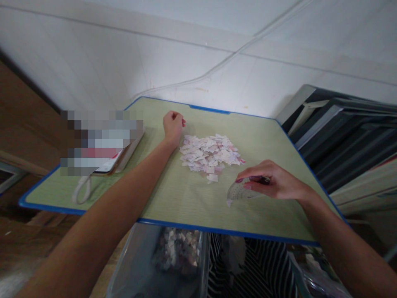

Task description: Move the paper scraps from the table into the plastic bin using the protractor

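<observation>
A loose pile of small paper scraps, mostly white with pinkish bits, lies in the middle of the pale green table. My left hand rests at the pile's far left, its fingers curled closed. Whatever is inside that fist, if anything, is hidden. Right of the pile's near edge, my right hand pinches a clear, half-round protractor with printed markings. The protractor is tilted, its curved edge toward the left and close to the tabletop. One paper scrap lies at the near side of the pile.
A partly blurred device with a white strap lies at the table's left. Below the front edge are a clear bin with scraps inside and a black-and-white striped bag. Dark flat panels lean at right.
</observation>
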`<action>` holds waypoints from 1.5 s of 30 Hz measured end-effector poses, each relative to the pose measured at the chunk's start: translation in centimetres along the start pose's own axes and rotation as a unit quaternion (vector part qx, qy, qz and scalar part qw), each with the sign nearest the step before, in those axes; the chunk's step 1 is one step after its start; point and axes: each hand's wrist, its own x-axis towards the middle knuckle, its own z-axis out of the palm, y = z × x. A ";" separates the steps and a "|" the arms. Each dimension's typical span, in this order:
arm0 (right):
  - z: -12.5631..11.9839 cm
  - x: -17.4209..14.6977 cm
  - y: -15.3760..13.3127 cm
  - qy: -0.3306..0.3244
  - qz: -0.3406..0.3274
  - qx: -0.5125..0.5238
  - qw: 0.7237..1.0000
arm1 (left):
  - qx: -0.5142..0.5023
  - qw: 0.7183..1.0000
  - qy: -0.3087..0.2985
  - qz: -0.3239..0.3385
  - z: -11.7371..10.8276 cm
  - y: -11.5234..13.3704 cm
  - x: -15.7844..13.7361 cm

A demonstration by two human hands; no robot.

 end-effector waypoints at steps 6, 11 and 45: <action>-0.6 -0.2 0.1 -0.008 0.005 0.024 1.000 | -0.005 1.000 0.000 0.001 0.0 -0.1 0.0; -0.3 0.0 0.1 -0.049 0.011 0.049 0.998 | -0.015 1.000 0.002 0.007 0.0 -0.2 0.2; -0.7 0.0 -0.3 -0.054 0.047 0.038 0.997 | 0.000 1.000 -0.001 0.003 -0.1 0.0 -0.1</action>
